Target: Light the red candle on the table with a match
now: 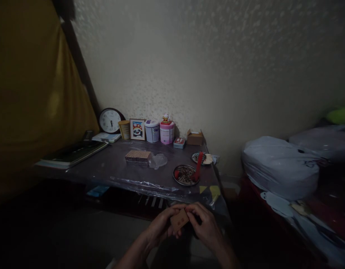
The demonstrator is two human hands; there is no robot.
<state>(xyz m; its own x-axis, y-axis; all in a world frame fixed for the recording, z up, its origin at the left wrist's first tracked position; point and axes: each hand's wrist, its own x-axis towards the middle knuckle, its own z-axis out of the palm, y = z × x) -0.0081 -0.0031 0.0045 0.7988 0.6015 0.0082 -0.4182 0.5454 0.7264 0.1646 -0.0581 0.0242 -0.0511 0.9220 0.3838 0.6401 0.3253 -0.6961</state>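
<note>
Brown card (178,220) (tin labels (167,137) seemingly illegible)

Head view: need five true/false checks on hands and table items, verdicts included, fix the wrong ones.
1. The left hand holds a small brown piece. True.
2. The right hand is away at the clock. False: the right hand has its fingers at the edge of the small brown piece.
3. A figurine stands on the pink container. True.
4. The long red tool lies beside the framed picture. False: the long red tool has its lower end in the nearer dish.
5. The visible face of the small brown piece is unmarked. False: it shows two dark spots.
</note>
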